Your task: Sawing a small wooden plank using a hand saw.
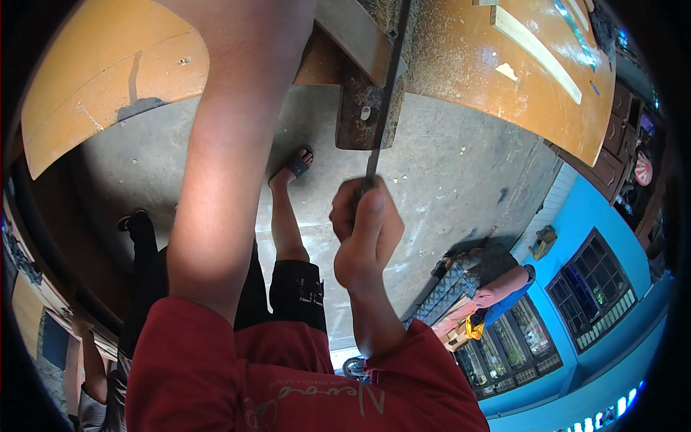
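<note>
My right hand (368,219) is closed round the near end of a long, narrow dark bar (384,115). The bar runs away from me to the top edge; its exact kind does not show. Under and beside it a dark brown wooden piece (353,133), with a pale spot on it, juts past the table's near edge. A greyish wooden board (353,36) lies slantwise against the bar's left side. My left hand (248,18) reaches over the table at the top edge, its fingers cut off from view.
The orange-brown tabletop (461,72) carries sawdust and a pale curved wood strip (536,52). Beneath lies a concrete floor (446,165). Behind me are a cloth-draped seat (475,288) and a blue wall (576,209). Another person's arm (93,356) shows at lower left.
</note>
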Motion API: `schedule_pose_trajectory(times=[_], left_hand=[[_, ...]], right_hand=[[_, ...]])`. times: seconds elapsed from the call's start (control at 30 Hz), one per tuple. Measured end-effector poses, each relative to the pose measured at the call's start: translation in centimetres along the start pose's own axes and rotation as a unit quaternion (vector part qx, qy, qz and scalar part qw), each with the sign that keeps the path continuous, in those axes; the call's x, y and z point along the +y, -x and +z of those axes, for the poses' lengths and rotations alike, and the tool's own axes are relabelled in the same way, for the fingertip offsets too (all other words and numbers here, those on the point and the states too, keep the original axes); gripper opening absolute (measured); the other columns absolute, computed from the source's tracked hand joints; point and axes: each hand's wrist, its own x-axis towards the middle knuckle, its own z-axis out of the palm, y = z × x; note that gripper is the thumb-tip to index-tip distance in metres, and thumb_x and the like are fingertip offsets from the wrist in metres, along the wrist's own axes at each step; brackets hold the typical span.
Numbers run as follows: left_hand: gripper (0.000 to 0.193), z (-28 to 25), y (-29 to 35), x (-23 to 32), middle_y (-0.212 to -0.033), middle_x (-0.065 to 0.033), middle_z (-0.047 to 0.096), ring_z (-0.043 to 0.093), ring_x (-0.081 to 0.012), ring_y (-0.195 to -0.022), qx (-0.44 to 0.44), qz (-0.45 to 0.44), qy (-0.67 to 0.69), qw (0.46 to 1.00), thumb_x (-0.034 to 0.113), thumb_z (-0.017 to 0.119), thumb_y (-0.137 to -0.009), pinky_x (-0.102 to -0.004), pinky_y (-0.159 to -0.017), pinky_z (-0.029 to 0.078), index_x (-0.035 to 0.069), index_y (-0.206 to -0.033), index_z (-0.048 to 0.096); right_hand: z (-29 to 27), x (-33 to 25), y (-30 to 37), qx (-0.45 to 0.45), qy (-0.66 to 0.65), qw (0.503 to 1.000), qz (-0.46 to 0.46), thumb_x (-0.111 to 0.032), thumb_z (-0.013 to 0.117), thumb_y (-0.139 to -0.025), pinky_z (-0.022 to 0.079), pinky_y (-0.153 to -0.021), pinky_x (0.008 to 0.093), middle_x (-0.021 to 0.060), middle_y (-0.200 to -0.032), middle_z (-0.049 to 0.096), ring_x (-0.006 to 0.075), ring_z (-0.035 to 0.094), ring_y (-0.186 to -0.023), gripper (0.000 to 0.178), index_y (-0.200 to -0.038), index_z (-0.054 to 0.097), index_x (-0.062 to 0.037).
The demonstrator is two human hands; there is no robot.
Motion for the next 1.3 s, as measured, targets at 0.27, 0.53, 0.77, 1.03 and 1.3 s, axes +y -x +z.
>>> schedule_pose_trajectory(times=[0.27,0.53,0.77,1.03,1.3], left_hand=[[0.028,0.0,0.0,0.0,-0.063,0.0009,0.043,0.039,-0.0089,-0.050,-0.012,0.000,-0.022,1.000,0.017,0.037,-0.108,-0.0264,-0.046,0.036,0.010,-0.082,0.046],[0.026,0.2,-0.2,0.3,-0.063,0.0001,0.044,0.039,-0.0092,-0.050,0.007,-0.018,0.002,1.000,0.014,0.038,-0.108,-0.0272,-0.047,0.037,0.008,-0.084,0.046],[0.020,0.3,-0.1,0.4,-0.072,-0.0030,0.048,0.044,-0.0113,-0.056,0.051,-0.038,0.019,0.998,0.010,0.038,-0.106,-0.0284,-0.051,0.041,0.006,-0.088,0.046],[0.015,0.7,0.1,1.9,-0.079,-0.0025,0.049,0.044,-0.0106,-0.062,0.043,-0.101,0.067,0.992,0.010,0.041,-0.107,-0.0263,-0.055,0.041,-0.001,-0.109,0.052],[0.024,1.3,0.3,1.3,-0.080,-0.0013,0.049,0.044,-0.0081,-0.062,0.079,-0.075,0.047,0.993,0.009,0.042,-0.106,-0.0233,-0.053,0.038,-0.004,-0.124,0.051]], right_hand=[[-0.3,-0.6,-1.0,-0.027,-0.002,1.000,-0.015,-0.051,0.031,-0.111,0.021,-0.045,0.0218,-0.0035,-0.059,0.046,0.0015,0.032,-0.048,0.059,-0.086,0.057,-0.0041],[-0.7,0.2,0.6,-0.023,0.001,1.000,0.009,-0.051,0.031,-0.111,0.020,-0.046,0.0209,-0.0048,-0.060,0.043,0.0009,0.031,-0.048,0.058,-0.088,0.057,-0.0038],[-0.9,-0.1,0.7,-0.020,-0.012,1.000,0.006,-0.049,0.031,-0.111,0.019,-0.046,0.0215,-0.0064,-0.059,0.039,0.0007,0.028,-0.049,0.057,-0.088,0.057,-0.0038],[-0.6,-1.4,0.5,-0.052,-0.041,0.998,0.013,-0.048,0.030,-0.112,0.018,-0.046,0.0222,-0.0071,-0.058,0.037,0.0007,0.027,-0.048,0.056,-0.088,0.057,-0.0044],[-1.3,-0.7,0.8,-0.034,-0.017,0.999,0.006,-0.049,0.031,-0.111,0.019,-0.046,0.0219,-0.0069,-0.058,0.038,0.0008,0.027,-0.048,0.057,-0.088,0.057,-0.0040]])
